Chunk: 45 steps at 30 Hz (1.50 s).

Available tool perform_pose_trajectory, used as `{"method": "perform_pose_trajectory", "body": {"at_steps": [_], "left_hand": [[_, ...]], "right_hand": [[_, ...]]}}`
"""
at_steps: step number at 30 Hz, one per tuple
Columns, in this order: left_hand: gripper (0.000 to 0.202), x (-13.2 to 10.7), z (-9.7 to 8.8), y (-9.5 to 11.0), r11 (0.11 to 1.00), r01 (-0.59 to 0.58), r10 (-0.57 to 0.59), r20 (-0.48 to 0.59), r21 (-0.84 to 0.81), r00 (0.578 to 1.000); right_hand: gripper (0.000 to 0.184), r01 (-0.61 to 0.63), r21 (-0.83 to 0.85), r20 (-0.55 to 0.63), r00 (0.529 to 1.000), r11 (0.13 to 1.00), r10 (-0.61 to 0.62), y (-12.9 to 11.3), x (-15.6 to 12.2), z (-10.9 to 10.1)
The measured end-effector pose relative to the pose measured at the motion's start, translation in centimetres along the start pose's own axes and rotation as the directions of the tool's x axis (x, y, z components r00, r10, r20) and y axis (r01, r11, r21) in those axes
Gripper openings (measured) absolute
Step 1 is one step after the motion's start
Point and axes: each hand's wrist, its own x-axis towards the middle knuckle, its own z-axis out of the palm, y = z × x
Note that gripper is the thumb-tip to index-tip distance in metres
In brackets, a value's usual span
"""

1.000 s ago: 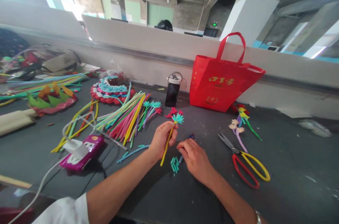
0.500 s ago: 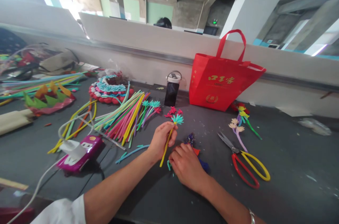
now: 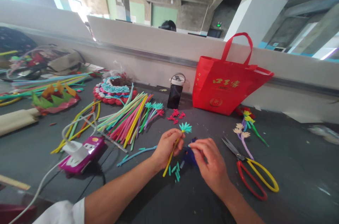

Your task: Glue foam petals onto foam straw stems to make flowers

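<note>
My left hand [image 3: 167,145] is closed around a yellow stem [image 3: 169,160] topped with a teal paper flower [image 3: 185,127], held tilted above the dark table [image 3: 291,167]. My right hand [image 3: 210,162] is pinched beside that flower, its fingertips on a small teal piece I can barely make out, with a dark blue lump [image 3: 189,156] under the palm. Short teal cut pieces [image 3: 175,172] lie on the table just below both hands.
Red-and-yellow scissors [image 3: 251,171] lie to the right, finished flowers [image 3: 245,128] beyond them. A red tote bag [image 3: 227,79] and a dark bottle [image 3: 175,91] stand at the back wall. A bundle of coloured stems [image 3: 129,118], a purple charger [image 3: 82,151] and foam decorations [image 3: 113,91] fill the left.
My right hand rose from the teal pieces on the table to the flower head, fingers pinched. The left hand kept its hold on the yellow stem.
</note>
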Motion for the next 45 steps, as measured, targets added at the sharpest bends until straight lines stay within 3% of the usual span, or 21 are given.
{"method": "perform_pose_trajectory", "body": {"at_steps": [7, 14, 22, 45], "left_hand": [[0.016, -0.2, 0.3, -0.3, 0.996, 0.068, -0.070, 0.042, 0.054, 0.997], [0.016, -0.5, 0.7, -0.6, 0.989, 0.086, -0.095, 0.076, 0.119, 0.993], [0.021, -0.8, 0.9, -0.8, 0.971, 0.024, -0.046, 0.087, 0.240, 0.995], [0.021, -1.2, 1.3, -0.6, 0.961, 0.006, -0.031, 0.085, 0.277, 0.996]], "right_hand": [[0.015, -0.100, -0.028, -0.186, 0.978, 0.995, 0.093, 0.8, 0.2, -0.8], [0.016, -0.081, -0.110, -0.169, 0.984, 0.991, 0.062, 1.1, 0.3, -0.2], [0.011, -0.097, -0.194, -0.157, 0.985, 0.976, 0.067, 1.3, 0.2, -0.1], [0.012, -0.116, -0.271, -0.169, 0.983, 0.955, 0.072, 0.6, 0.1, 0.0]]}}
